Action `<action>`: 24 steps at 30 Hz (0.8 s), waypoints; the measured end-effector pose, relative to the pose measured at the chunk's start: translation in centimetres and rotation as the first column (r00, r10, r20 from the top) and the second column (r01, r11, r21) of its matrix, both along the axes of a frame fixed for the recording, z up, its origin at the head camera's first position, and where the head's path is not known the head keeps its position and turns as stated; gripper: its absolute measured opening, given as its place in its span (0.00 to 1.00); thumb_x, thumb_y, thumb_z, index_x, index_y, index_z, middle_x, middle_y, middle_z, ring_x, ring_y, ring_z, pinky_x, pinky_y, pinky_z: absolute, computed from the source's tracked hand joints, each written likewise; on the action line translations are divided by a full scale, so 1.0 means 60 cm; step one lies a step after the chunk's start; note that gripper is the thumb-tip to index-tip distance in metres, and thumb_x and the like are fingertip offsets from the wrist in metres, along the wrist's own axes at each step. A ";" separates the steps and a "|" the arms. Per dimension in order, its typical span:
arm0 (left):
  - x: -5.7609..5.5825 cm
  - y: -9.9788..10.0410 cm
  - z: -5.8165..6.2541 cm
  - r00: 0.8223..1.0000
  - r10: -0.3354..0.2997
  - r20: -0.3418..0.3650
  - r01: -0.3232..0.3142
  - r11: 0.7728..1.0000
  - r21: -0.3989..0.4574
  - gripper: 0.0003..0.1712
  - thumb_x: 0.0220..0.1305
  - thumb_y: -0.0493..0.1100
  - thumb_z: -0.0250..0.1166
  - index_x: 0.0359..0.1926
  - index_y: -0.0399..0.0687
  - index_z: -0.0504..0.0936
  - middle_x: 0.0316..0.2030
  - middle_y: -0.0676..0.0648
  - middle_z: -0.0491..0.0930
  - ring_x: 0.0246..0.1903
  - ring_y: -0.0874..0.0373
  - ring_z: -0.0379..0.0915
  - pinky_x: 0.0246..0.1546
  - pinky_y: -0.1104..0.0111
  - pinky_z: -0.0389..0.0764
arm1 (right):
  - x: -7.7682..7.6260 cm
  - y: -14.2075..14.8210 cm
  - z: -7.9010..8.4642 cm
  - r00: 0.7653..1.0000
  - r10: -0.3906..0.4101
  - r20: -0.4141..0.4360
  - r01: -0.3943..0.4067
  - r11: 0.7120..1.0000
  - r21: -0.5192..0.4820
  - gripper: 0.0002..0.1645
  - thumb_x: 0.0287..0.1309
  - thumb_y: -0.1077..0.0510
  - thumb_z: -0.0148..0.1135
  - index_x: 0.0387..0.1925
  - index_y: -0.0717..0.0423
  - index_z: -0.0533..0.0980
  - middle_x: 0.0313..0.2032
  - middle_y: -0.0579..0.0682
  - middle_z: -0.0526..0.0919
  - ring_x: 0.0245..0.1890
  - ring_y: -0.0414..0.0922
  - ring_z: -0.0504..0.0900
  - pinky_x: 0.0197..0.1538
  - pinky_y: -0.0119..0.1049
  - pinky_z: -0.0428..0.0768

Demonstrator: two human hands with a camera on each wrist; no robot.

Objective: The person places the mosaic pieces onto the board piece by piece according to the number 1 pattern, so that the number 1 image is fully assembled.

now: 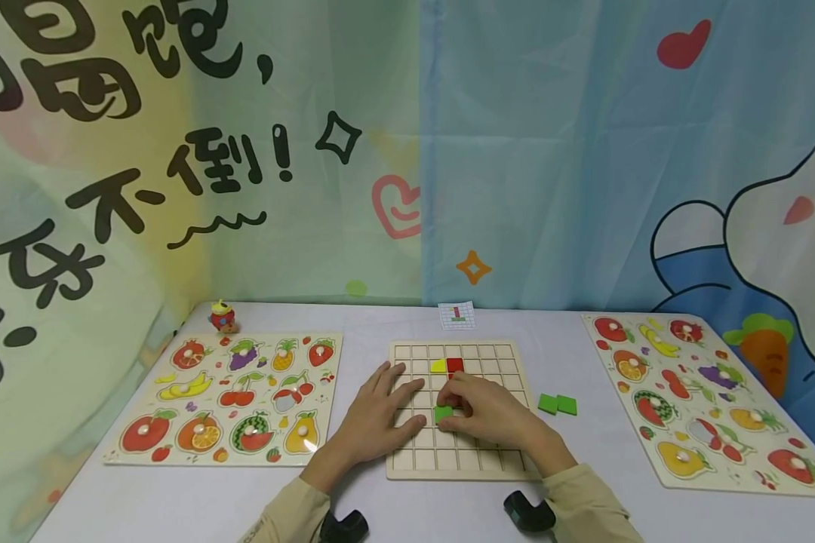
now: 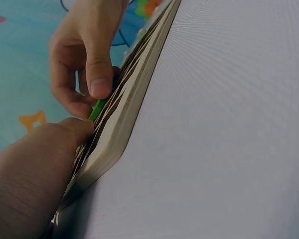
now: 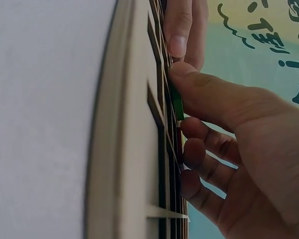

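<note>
A wooden grid board (image 1: 407, 467) lies flat in the middle of the table. My right hand (image 1: 492, 411) is over its centre and pinches a green square tile (image 1: 443, 414) between thumb and fingers, down at the grid. The same green tile (image 3: 177, 103) shows under the thumb in the right wrist view. My left hand (image 1: 376, 415) rests on the board's left side with fingers spread, its thumb tip close to the green tile. Above the right fingers a yellow tile (image 1: 438, 366) and a red tile (image 1: 455, 365) sit side by side in the grid; the hand hides the squares below the red one.
Two loose green tiles (image 1: 557, 405) lie right of the board. Behind it stands a small pattern card (image 1: 456, 316). Fruit puzzle boards flank it, one on the left (image 1: 278, 461) and one on the right (image 1: 693, 483). A small toy figure (image 1: 222, 317) stands at the back left.
</note>
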State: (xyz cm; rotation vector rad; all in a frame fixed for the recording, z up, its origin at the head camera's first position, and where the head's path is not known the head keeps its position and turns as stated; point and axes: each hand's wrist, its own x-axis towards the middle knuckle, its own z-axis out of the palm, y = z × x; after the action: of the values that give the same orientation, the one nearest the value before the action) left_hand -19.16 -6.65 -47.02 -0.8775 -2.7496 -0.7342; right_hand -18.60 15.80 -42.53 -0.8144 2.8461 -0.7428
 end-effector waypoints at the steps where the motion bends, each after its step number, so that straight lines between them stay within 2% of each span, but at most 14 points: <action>1: 0.000 0.000 0.000 1.000 -0.001 -0.001 0.001 1.000 0.001 0.31 0.61 0.60 0.57 0.64 0.57 0.70 0.67 0.41 0.62 0.70 0.39 0.50 0.66 0.45 0.58 | 0.000 0.000 0.000 1.000 0.001 0.000 -0.001 1.000 -0.002 0.16 0.51 0.44 0.68 0.39 0.43 0.77 0.31 0.37 0.73 0.29 0.35 0.69 0.34 0.28 0.69; 12: 0.000 0.000 0.000 1.000 0.001 0.009 -0.001 1.000 0.002 0.31 0.61 0.60 0.57 0.64 0.57 0.71 0.67 0.41 0.62 0.70 0.39 0.49 0.66 0.45 0.58 | 0.000 -0.003 -0.001 1.000 0.002 -0.023 -0.002 1.000 0.006 0.15 0.50 0.44 0.69 0.38 0.43 0.78 0.31 0.37 0.72 0.28 0.34 0.67 0.32 0.26 0.68; 24: 0.000 -0.001 0.000 1.000 -0.004 0.015 0.004 1.000 0.017 0.31 0.61 0.60 0.57 0.63 0.56 0.71 0.67 0.41 0.62 0.70 0.39 0.49 0.66 0.44 0.58 | -0.004 0.007 0.003 0.999 0.032 0.027 -0.031 0.998 -0.054 0.12 0.54 0.49 0.67 0.39 0.44 0.76 0.31 0.38 0.75 0.29 0.35 0.70 0.34 0.27 0.71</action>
State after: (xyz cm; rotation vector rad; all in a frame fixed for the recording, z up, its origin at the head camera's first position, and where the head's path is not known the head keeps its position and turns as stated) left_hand -19.14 -6.69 -47.01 -0.8775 -2.7519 -0.7666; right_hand -18.87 16.22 -42.34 -0.8468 2.7934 -0.8232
